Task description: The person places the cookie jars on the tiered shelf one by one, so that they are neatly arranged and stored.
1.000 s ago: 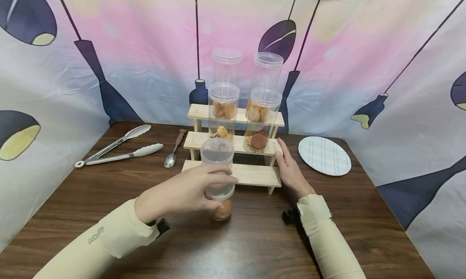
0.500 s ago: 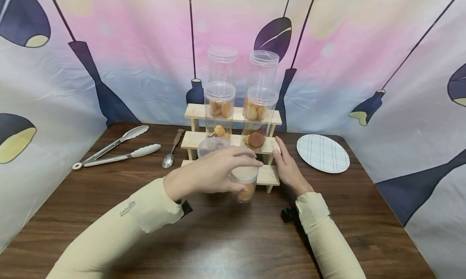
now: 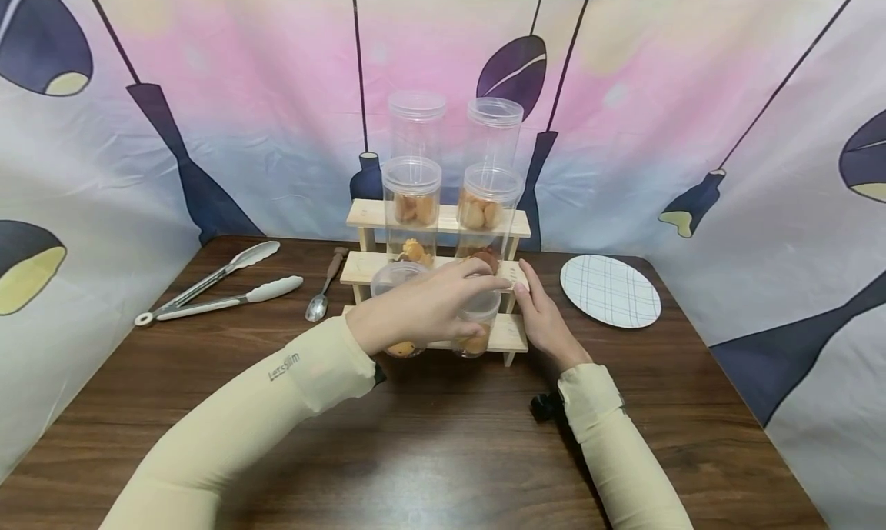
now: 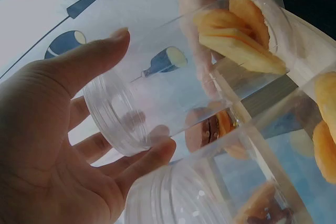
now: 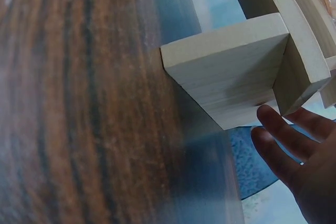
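My left hand holds a clear plastic jar near its lid, thumb on one side and fingers on the other. Yellow-orange pastries fill the lower part of this jar, which stands at the right of the bottom tier of a wooden step shelf. Beside it on that tier, partly behind my left hand, is another lidded jar. My right hand rests against the shelf's right end, its fingers nearly straight; the right wrist view shows fingertips at the wood.
More clear jars stand in two columns on the upper tiers, some with cookies or pastries inside. Tongs and a spoon lie left of the shelf. A checked plate lies to the right. A printed cloth hangs behind.
My left hand has carried the jar rightward and back from in front of the shelf onto the bottom tier's right side. My right hand has stayed at the shelf's end.
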`<move>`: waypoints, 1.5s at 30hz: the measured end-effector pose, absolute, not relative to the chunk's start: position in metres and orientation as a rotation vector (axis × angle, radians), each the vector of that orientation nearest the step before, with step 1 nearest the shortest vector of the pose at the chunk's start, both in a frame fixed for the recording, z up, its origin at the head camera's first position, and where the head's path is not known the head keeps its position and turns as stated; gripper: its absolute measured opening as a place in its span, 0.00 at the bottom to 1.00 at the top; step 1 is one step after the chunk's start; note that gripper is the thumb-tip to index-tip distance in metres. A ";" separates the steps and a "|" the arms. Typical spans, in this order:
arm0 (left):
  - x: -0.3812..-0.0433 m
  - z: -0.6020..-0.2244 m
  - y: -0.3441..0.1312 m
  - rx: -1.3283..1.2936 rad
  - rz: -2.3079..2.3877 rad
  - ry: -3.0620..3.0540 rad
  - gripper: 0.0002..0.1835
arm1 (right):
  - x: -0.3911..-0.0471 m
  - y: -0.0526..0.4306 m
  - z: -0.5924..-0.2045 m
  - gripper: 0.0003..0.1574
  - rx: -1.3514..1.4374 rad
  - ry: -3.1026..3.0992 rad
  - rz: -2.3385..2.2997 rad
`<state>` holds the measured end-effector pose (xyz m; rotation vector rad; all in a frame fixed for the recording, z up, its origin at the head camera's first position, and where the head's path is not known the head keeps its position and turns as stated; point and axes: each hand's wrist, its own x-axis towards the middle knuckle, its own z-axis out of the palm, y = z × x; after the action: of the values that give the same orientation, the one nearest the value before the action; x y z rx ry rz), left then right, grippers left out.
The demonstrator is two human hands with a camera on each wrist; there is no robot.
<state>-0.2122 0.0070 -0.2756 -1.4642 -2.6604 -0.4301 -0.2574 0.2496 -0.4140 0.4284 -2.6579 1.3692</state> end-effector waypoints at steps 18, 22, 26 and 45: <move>-0.222 -0.284 0.023 -1.406 -0.369 -2.722 0.35 | -0.257 0.250 -0.413 0.37 0.406 -2.670 1.338; -0.223 -0.284 0.023 -1.400 -0.354 -2.707 0.33 | -0.257 0.250 -0.414 0.38 0.403 -2.674 1.341; -0.224 -0.284 0.023 -1.402 -0.327 -2.678 0.32 | -0.257 0.250 -0.414 0.38 0.405 -2.673 1.347; -0.221 -0.293 0.022 -1.409 -0.190 -2.438 0.28 | -0.258 0.249 -0.413 0.38 0.413 -2.677 1.359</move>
<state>-0.2212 0.0216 -0.2930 -1.4093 -2.4385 -0.1897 -0.2575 0.2495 -0.4134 0.4131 -2.6769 1.3591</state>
